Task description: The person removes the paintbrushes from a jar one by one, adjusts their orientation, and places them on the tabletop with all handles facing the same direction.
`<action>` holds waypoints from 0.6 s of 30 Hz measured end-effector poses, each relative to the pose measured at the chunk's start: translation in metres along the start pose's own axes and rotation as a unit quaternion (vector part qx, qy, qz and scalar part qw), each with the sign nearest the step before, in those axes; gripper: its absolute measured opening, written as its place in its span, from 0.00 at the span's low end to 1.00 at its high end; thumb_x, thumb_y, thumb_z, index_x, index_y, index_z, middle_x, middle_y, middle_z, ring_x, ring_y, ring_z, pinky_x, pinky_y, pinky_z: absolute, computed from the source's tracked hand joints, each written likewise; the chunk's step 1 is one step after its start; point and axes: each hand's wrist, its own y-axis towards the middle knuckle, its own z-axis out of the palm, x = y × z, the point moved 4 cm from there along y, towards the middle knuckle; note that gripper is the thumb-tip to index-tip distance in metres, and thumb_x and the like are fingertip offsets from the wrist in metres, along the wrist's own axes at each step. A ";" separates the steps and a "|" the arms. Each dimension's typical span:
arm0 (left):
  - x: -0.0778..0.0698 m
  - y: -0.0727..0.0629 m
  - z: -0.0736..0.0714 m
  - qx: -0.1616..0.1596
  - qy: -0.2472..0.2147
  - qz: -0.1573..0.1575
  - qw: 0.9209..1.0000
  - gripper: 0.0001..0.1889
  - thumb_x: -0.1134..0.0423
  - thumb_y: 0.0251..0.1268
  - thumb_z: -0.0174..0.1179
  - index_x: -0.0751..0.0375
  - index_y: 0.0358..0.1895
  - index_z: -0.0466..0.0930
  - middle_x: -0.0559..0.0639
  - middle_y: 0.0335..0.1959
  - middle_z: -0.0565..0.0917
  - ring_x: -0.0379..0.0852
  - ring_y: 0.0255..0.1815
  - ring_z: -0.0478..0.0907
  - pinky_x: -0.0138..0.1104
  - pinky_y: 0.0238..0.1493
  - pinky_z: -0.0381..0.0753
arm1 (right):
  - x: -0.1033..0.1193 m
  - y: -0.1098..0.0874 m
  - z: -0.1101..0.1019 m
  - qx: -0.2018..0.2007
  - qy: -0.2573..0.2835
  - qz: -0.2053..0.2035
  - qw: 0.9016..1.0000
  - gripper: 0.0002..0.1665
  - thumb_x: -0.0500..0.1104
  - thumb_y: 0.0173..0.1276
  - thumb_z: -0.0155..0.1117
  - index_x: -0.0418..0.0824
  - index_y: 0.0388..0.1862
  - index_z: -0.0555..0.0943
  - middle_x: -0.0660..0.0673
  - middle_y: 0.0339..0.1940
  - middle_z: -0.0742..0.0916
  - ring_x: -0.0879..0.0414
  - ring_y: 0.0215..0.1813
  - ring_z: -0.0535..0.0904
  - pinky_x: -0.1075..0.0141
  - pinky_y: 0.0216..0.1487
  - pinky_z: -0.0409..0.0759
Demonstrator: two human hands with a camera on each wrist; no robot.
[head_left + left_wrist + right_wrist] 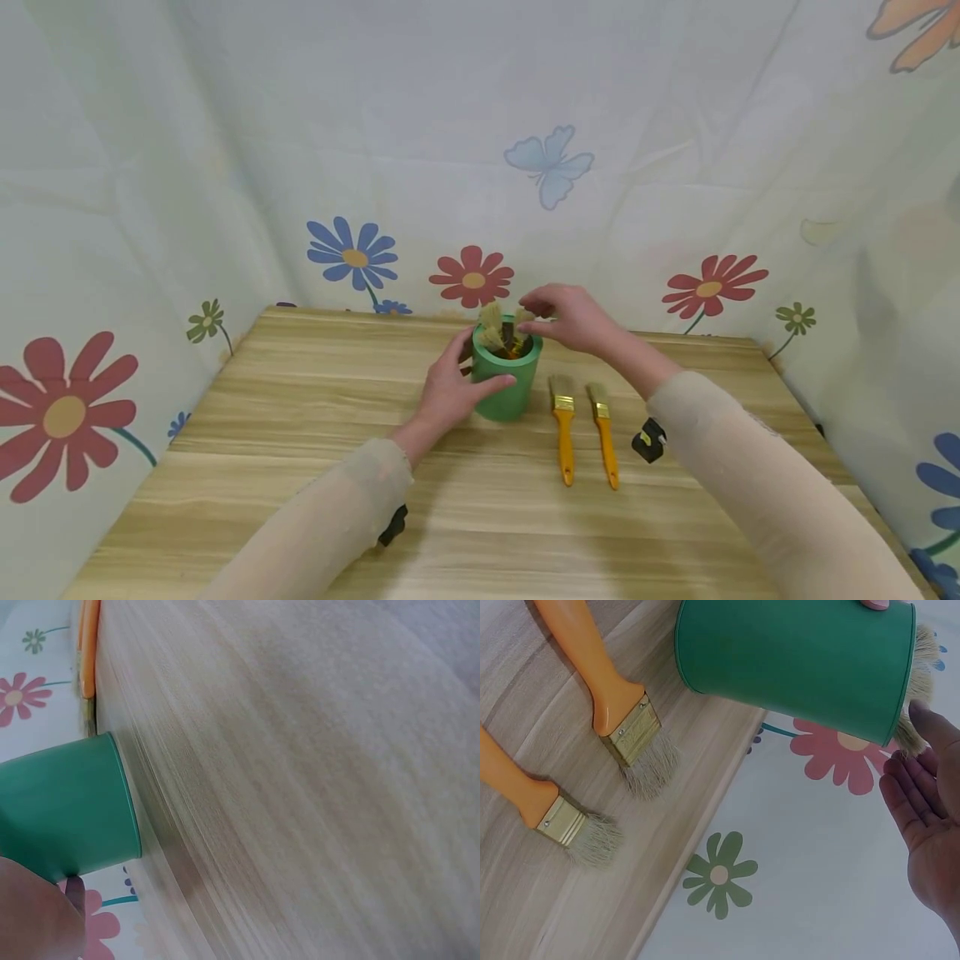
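A green cylindrical cup [504, 393] stands upright near the table's back edge. Several paintbrushes [491, 325] sit in it bristles up, their handles hidden inside. My left hand [447, 387] grips the cup from its left side, thumb across the front; only part of that hand shows beside the cup [67, 810] in the left wrist view. At the rim, my right hand [572, 318] pinches the pale bristles [909, 739] of one paintbrush between thumb and fingers. Right of the cup lie a wider paintbrush [565, 425] and a narrower paintbrush [604, 433], orange handles toward me.
The wood-grain table [300, 417] runs back to a white curtain [420, 125] printed with flowers and butterflies, which also hangs at both sides. Dark wrist devices show under both sleeves, such as the black device [649, 440] at the right.
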 end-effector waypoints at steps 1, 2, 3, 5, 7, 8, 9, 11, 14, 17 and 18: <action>0.000 0.000 0.000 0.000 0.001 0.001 1.000 0.49 0.44 0.57 0.81 0.42 0.81 0.65 0.43 0.73 0.76 0.50 0.73 0.74 0.50 0.74 0.77 | 0.000 0.001 0.000 0.000 0.000 -0.001 1.000 0.27 0.45 0.72 0.78 0.31 0.63 0.85 0.36 0.57 0.90 0.43 0.55 0.88 0.50 0.61 0.87; 0.000 0.000 0.000 -0.001 0.002 0.001 1.000 0.49 0.44 0.57 0.81 0.42 0.81 0.65 0.43 0.73 0.76 0.49 0.73 0.74 0.49 0.74 0.77 | 0.000 0.001 0.000 0.000 0.000 -0.004 1.000 0.26 0.44 0.72 0.77 0.31 0.62 0.85 0.36 0.56 0.90 0.43 0.54 0.88 0.50 0.60 0.87; 0.000 0.000 0.000 -0.001 0.004 0.002 1.000 0.49 0.44 0.58 0.81 0.42 0.81 0.65 0.43 0.73 0.76 0.49 0.72 0.74 0.49 0.74 0.78 | 0.001 0.002 0.001 -0.001 0.000 -0.006 1.000 0.24 0.43 0.72 0.77 0.32 0.61 0.86 0.37 0.55 0.90 0.44 0.53 0.88 0.51 0.60 0.88; 0.000 0.000 0.001 -0.003 0.003 0.003 1.000 0.48 0.44 0.58 0.81 0.42 0.80 0.65 0.43 0.73 0.76 0.49 0.72 0.74 0.49 0.74 0.78 | 0.001 0.003 0.001 -0.001 0.001 -0.011 1.000 0.22 0.42 0.72 0.76 0.32 0.60 0.86 0.37 0.54 0.91 0.45 0.52 0.88 0.51 0.59 0.88; 0.000 0.000 0.001 -0.004 0.001 0.005 1.000 0.48 0.45 0.58 0.81 0.43 0.80 0.65 0.43 0.72 0.77 0.49 0.72 0.75 0.50 0.74 0.78 | 0.002 0.004 0.001 -0.002 0.003 -0.017 1.000 0.19 0.40 0.73 0.76 0.32 0.58 0.87 0.38 0.52 0.91 0.45 0.51 0.88 0.52 0.58 0.88; 0.000 0.000 0.000 -0.004 0.000 0.006 1.000 0.48 0.45 0.58 0.82 0.43 0.80 0.65 0.43 0.72 0.77 0.50 0.72 0.75 0.50 0.74 0.78 | 0.003 0.005 0.001 -0.002 0.004 -0.019 1.000 0.18 0.39 0.73 0.75 0.33 0.57 0.87 0.38 0.51 0.91 0.45 0.51 0.89 0.52 0.58 0.89; 0.000 0.000 0.000 -0.005 -0.001 0.006 1.000 0.48 0.45 0.58 0.82 0.44 0.80 0.66 0.43 0.72 0.77 0.50 0.72 0.75 0.50 0.73 0.78 | 0.004 0.005 0.001 -0.001 0.006 -0.021 1.000 0.17 0.38 0.73 0.75 0.33 0.57 0.87 0.38 0.51 0.91 0.46 0.50 0.89 0.52 0.58 0.89; 0.000 0.001 0.000 -0.004 -0.001 0.006 1.000 0.48 0.44 0.58 0.81 0.44 0.80 0.65 0.43 0.72 0.77 0.50 0.72 0.75 0.50 0.73 0.78 | 0.005 0.006 0.001 -0.001 0.008 -0.022 1.000 0.15 0.37 0.73 0.75 0.33 0.55 0.87 0.39 0.50 0.91 0.46 0.50 0.89 0.53 0.57 0.89; 0.000 0.001 0.001 -0.002 -0.001 0.005 1.000 0.49 0.44 0.57 0.81 0.43 0.80 0.65 0.43 0.73 0.76 0.50 0.72 0.74 0.50 0.73 0.78 | 0.007 0.005 0.000 0.000 0.011 -0.023 1.000 0.13 0.36 0.72 0.75 0.33 0.54 0.87 0.39 0.48 0.91 0.46 0.49 0.89 0.54 0.56 0.89; 0.000 0.001 0.001 0.000 0.000 0.003 1.000 0.49 0.43 0.57 0.81 0.42 0.81 0.65 0.43 0.73 0.76 0.50 0.73 0.74 0.50 0.73 0.78 | 0.008 0.004 0.000 -0.004 0.015 -0.026 1.000 0.12 0.35 0.72 0.74 0.33 0.53 0.87 0.39 0.47 0.91 0.47 0.48 0.89 0.54 0.55 0.90; 0.000 0.001 0.000 0.000 0.000 0.003 1.000 0.49 0.43 0.57 0.81 0.43 0.81 0.65 0.44 0.73 0.76 0.50 0.73 0.74 0.50 0.73 0.78 | 0.008 0.004 -0.001 -0.006 0.018 -0.028 0.999 0.12 0.34 0.72 0.74 0.33 0.52 0.87 0.39 0.47 0.91 0.47 0.48 0.89 0.54 0.55 0.90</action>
